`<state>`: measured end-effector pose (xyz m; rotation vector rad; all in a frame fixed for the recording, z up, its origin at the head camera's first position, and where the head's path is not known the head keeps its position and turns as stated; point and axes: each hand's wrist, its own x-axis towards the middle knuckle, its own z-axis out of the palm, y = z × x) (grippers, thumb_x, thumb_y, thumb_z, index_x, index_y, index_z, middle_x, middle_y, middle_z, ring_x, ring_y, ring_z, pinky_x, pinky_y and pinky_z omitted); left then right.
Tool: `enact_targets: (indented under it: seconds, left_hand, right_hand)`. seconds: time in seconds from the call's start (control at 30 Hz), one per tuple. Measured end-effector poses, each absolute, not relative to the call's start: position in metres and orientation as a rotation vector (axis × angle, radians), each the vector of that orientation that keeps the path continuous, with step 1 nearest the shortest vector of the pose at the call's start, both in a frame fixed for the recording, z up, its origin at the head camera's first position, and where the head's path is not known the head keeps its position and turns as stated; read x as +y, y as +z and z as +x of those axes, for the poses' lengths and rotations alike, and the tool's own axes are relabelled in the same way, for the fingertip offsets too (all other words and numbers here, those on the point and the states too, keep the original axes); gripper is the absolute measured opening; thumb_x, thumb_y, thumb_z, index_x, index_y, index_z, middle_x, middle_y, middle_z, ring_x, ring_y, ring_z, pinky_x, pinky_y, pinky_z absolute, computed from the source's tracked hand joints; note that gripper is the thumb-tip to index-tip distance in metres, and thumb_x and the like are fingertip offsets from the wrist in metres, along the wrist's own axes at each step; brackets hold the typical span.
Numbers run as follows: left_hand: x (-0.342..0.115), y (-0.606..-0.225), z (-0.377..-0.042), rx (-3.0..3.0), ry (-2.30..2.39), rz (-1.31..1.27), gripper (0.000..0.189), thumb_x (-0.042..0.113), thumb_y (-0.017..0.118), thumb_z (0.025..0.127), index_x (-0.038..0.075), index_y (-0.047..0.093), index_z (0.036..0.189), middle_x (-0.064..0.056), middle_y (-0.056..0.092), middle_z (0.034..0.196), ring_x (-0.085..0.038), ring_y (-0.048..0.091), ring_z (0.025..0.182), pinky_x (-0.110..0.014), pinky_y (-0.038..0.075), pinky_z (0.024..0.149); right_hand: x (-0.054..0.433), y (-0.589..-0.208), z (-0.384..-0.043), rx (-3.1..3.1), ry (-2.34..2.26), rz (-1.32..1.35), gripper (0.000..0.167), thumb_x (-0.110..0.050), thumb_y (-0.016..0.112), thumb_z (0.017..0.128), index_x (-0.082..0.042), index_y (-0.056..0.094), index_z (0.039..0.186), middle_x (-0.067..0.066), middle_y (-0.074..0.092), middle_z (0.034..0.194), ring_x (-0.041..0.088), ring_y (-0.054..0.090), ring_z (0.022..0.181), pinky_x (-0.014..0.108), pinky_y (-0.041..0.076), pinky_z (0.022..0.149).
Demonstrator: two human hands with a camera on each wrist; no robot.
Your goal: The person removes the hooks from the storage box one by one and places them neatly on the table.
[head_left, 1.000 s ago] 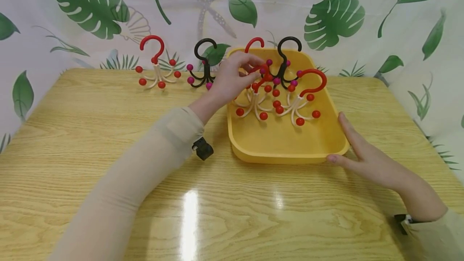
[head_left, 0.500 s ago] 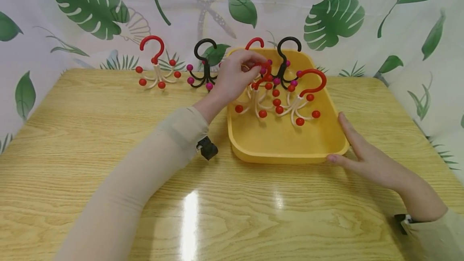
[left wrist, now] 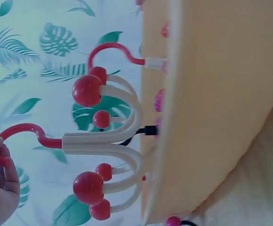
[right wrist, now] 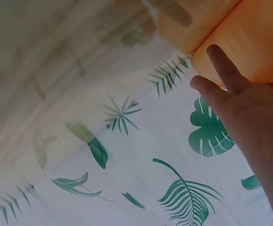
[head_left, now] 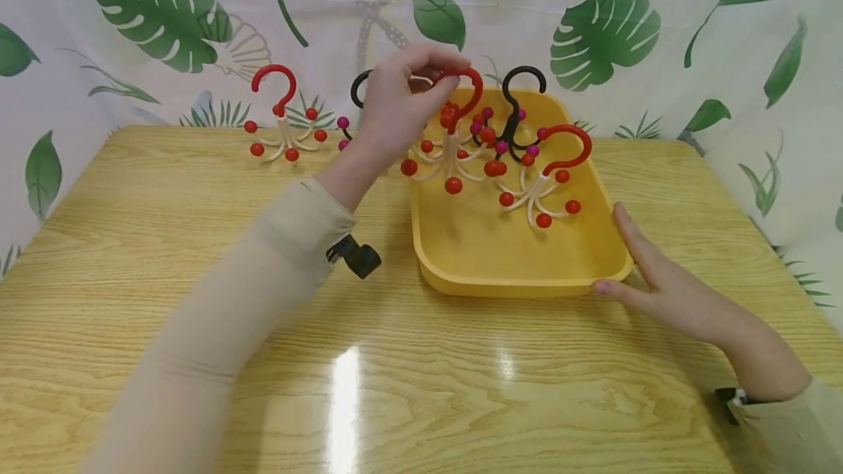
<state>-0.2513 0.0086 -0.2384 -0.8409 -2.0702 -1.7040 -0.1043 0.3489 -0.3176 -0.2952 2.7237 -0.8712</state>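
Observation:
My left hand (head_left: pixel 403 101) pinches the red hook of a multi-prong hook hanger (head_left: pixel 451 143), with white curved arms tipped by red balls. It hangs upright over the left back of the yellow bin (head_left: pixel 520 282). In the left wrist view the hanger (left wrist: pixel 86 137) shows above the bin's rim (left wrist: pixel 174 94). My right hand (head_left: pixel 685 306) rests straight-fingered at the bin's front right corner, thumb at the front rim. Inside the bin are a black hanger (head_left: pixel 511 126) with magenta balls and a red-and-white one (head_left: pixel 542 180). Another red-and-white hanger (left wrist: pixel 154 63) is mostly hidden behind the held one.
Left of the bin, at the back of the wooden table (head_left: pixel 197 254), stands a red-and-white hanger (head_left: pixel 282 126). Next to it a black hanger (head_left: pixel 354 90) is largely covered by the left hand. A leaf-patterned cloth (head_left: pixel 500 13) hangs behind the table.
My left hand has raised the red-and-white hanger from inside the bin, upward and slightly left, now covering more of the black hanger on the table. The right hand has stayed put.

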Motion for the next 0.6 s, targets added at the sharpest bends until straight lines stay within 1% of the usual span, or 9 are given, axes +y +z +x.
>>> enact_targets:
  seconds: [0.3, 0.43, 0.6]
  left_hand:
    - [-0.027, -0.220, -0.239, -2.077, -1.681, -0.771, 0.017, 0.004, 0.064, 0.091, 0.001, 0.070, 0.106, -0.006, 0.066, 0.104, -0.014, 0.058, 0.091, -0.024, 0.049, 0.082]
    - [-0.047, -0.219, -0.234, -2.096, -1.674, -0.719, 0.018, 0.004, 0.065, 0.090, 0.001, 0.070, 0.106, -0.006, 0.065, 0.104, -0.015, 0.058, 0.092, -0.023, 0.048, 0.082]
    - [-0.071, -0.223, -0.227, -2.153, -1.660, -0.639, 0.017, 0.007, 0.066, 0.089, 0.003, 0.070, 0.105, -0.005, 0.065, 0.102, -0.015, 0.058, 0.090, -0.023, 0.048, 0.081]
  right_hand:
    - [0.349, -0.317, -0.106, 2.717, -0.876, -0.288, 0.101, -0.030, 0.065, 0.092, -0.033, -0.018, 0.148, -0.003, -0.017, 0.157, 0.036, -0.005, 0.143, 0.067, 0.012, 0.105]
    - [0.349, -0.317, -0.106, 2.719, -0.879, -0.291, 0.101, -0.030, 0.066, 0.091, -0.034, -0.017, 0.148, -0.003, -0.016, 0.157, 0.036, -0.005, 0.143, 0.067, 0.012, 0.105]
    - [0.348, -0.317, -0.104, 2.711, -0.910, -0.314, 0.099, -0.030, 0.065, 0.092, -0.034, -0.017, 0.148, -0.002, -0.017, 0.157, 0.036, -0.006, 0.143, 0.066, 0.009, 0.106]
